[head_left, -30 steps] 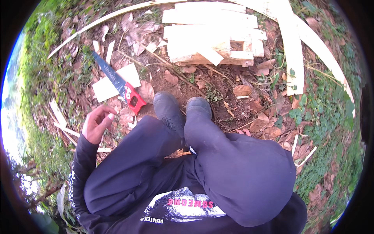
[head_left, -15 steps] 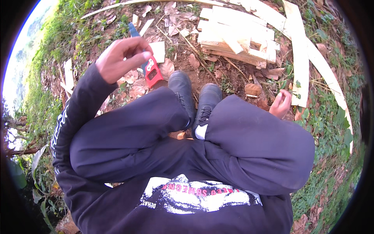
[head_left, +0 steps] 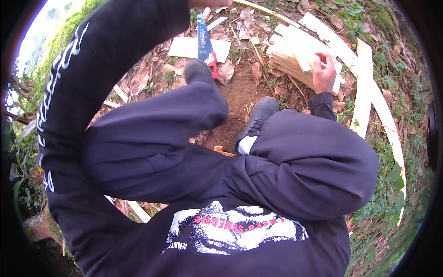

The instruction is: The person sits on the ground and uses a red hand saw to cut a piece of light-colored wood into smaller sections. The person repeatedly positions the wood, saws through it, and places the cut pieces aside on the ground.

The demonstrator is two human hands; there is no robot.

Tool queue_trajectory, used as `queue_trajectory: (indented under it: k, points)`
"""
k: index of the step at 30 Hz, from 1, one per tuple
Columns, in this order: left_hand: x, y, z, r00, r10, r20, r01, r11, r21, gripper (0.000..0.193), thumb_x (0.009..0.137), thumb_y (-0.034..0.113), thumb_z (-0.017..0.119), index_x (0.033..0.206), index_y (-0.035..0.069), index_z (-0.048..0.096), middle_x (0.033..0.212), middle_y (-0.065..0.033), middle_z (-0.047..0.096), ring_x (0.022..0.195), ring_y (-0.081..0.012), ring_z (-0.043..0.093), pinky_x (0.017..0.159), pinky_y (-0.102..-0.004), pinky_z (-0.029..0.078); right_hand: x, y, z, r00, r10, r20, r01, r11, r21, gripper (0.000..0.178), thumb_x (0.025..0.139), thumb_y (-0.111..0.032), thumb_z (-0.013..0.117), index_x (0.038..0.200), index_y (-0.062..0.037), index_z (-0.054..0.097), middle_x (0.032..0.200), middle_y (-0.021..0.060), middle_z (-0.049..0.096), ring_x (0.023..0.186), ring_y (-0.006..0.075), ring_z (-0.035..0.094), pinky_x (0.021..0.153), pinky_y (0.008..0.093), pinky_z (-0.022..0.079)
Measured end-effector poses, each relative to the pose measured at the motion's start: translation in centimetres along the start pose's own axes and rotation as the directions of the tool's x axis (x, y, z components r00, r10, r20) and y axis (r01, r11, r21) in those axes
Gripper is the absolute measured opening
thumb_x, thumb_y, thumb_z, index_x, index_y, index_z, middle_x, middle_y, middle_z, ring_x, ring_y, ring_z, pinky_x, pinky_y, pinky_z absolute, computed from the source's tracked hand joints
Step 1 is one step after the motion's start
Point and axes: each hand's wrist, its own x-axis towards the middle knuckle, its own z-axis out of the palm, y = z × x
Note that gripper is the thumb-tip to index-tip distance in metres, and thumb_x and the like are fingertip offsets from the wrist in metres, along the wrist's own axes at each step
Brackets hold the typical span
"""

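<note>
Left hand: cut off by the upper edge of the frame, only a strip of skin visible; grip cannot be told. Black long sleeve with white lettering arcs up the left side of the frame.

Right hand: upper right of the frame, fingers loosely curled, narrow gap at the thumb. It overlaps the stack of pale, flat-sawn wooden boards in view; contact cannot be told. A short pale wooden offcut lies across the stack's top.

Handsaw with blue blade and red handle: upper centre, lying over a flat, pale rectangular wooden panel, handle toward the dark left shoe. Broad dry brown leaf just beside the handle.

Right side: long pale wooden planks cross on the leafy ground.
</note>
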Motion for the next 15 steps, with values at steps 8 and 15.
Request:
queue_trajectory:
  k: [8,15]
  points:
    - [6.4,-3.8,7.8,0.978,-0.169,-0.122,0.174,0.984,0.033,0.027,0.080,0.034,0.066,0.086,0.008,0.070,0.082,-0.0161,0.071,0.083,-0.0353,0.070,0.076,-0.0473,0.054,-1.1,1.9,1.2,0.973,-0.075,0.218,0.134,0.954,-0.267,0.018,0.082,-0.007,0.064,0.099,-0.0024,0.067,0.094,0.0121,0.066,0.089,0.0244,0.065,0.085,0.0377,0.052]
    - [8.6,-6.6,20.4,0.936,-0.351,-0.040,0.348,0.936,-0.057,0.063,0.082,0.046,0.071,0.135,0.013,0.058,0.088,-0.0231,0.071,0.085,-0.0387,0.070,0.079,-0.0466,0.055,-1.1,3.8,-0.5,0.976,-0.098,0.196,0.175,0.889,-0.424,0.022,0.080,-0.011,0.067,0.101,-0.0046,0.067,0.100,0.0132,0.064,0.100,0.0290,0.062,0.090,0.0410,0.049]
